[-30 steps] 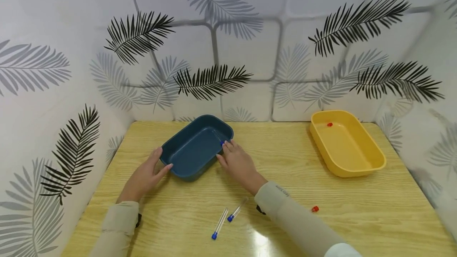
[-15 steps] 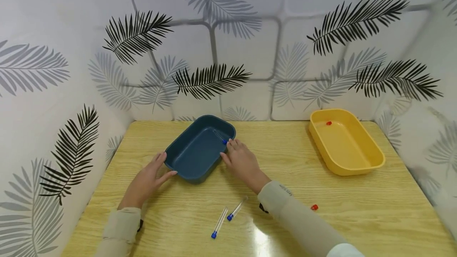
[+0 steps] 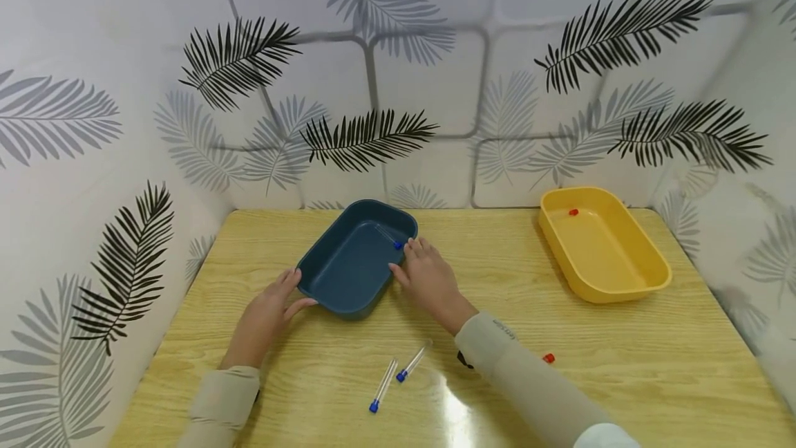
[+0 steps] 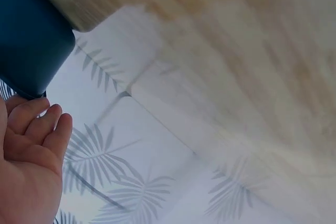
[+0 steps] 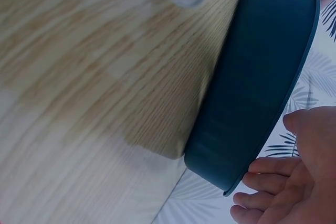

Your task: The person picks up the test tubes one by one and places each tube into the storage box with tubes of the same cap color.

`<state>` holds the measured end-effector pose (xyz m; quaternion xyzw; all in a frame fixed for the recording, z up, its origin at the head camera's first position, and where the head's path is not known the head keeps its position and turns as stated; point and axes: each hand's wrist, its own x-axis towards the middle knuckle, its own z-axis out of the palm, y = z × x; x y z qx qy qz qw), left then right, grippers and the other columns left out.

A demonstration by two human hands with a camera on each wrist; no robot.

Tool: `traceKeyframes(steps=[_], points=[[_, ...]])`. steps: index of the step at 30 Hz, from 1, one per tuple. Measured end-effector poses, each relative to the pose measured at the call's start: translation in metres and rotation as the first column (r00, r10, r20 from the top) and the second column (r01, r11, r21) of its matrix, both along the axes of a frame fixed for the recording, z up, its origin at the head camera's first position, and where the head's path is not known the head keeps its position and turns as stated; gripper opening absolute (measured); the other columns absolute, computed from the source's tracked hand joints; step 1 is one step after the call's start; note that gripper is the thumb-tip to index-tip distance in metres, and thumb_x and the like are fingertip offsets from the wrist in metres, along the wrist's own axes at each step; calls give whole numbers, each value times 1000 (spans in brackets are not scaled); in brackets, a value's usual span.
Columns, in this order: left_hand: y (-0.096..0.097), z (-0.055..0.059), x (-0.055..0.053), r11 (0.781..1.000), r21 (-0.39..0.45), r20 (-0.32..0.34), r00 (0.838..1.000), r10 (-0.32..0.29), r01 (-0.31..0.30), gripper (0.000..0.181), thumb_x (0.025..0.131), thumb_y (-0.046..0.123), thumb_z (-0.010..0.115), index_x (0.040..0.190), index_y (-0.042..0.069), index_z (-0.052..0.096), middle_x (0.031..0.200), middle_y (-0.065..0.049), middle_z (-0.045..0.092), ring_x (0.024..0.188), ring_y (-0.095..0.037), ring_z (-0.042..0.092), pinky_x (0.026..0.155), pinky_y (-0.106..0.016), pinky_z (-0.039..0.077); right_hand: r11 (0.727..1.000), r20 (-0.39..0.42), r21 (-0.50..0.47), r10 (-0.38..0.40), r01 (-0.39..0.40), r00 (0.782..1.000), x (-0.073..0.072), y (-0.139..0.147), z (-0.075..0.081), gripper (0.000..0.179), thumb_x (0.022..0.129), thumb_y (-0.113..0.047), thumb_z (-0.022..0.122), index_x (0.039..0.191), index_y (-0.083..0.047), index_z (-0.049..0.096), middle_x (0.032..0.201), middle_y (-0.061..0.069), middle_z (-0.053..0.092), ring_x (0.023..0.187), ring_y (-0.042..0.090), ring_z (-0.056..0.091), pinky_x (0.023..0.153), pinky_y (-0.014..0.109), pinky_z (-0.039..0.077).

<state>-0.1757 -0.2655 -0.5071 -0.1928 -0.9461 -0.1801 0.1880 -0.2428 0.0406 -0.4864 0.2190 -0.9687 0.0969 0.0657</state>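
Observation:
A dark blue tray (image 3: pixel 357 265) stands on the table between the two hands, slightly angled. My left hand (image 3: pixel 264 320) touches its near left corner, thumb spread along the near side and fingers at the rim. On the opposite end, my right hand (image 3: pixel 429 282) rests its fingertips on the rim, with the thumb apart from the fingers. Inside the tray lies a clear tube with a blue cap (image 3: pixel 397 245), close to the right hand's fingers. In the right wrist view the tray's outer wall (image 5: pixel 257 72) shows, with extended fingers touching its rim.
Two blue-capped clear tubes, a left one (image 3: pixel 382 387) and a right one (image 3: pixel 412 363), lie on the table in front of the tray. A red cap (image 3: pixel 549 358) lies near the right forearm. A yellow tray (image 3: pixel 606 247) at the right holds another red cap (image 3: pixel 573 212).
The blue tray has slid a little to the right, with both hands staying at its rim and moving along with it. The tube inside has travelled with the tray.

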Motion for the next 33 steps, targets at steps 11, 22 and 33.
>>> traceKeyframes(steps=[11, 22, 33], points=[[28, 1, 7, 995, -59, -2, 997, 74, -74, 64, 83, 37, 68, 131, -1, 51, 129, -24, 51, 114, -37, 52, 79, -48, 50, 1000, 59, 3, -24, 24, 998, -4, 13, 4, 70, 94, -52, 42, 136, 4, 43, 143, 17, 38, 136, 31, 26, 110, 39, 21], [53, 5, 17, 987, -100, -87, 989, 121, -129, 64, 81, 41, 68, 124, -5, 55, 120, -27, 56, 109, -37, 56, 73, -45, 53, 998, 104, -59, -30, 36, 994, -6, 21, 5, 64, 94, -42, 46, 138, 4, 39, 145, 16, 34, 137, 30, 22, 111, 39, 19], [79, 9, 28, 966, -147, -83, 976, 201, -212, 68, 81, 47, 67, 121, -7, 58, 116, -26, 59, 107, -35, 58, 77, -43, 52, 995, 147, -74, -50, 61, 988, -8, 24, -4, 63, 97, -36, 39, 144, 3, 25, 148, 18, 26, 139, 30, 16, 111, 39, 17]])
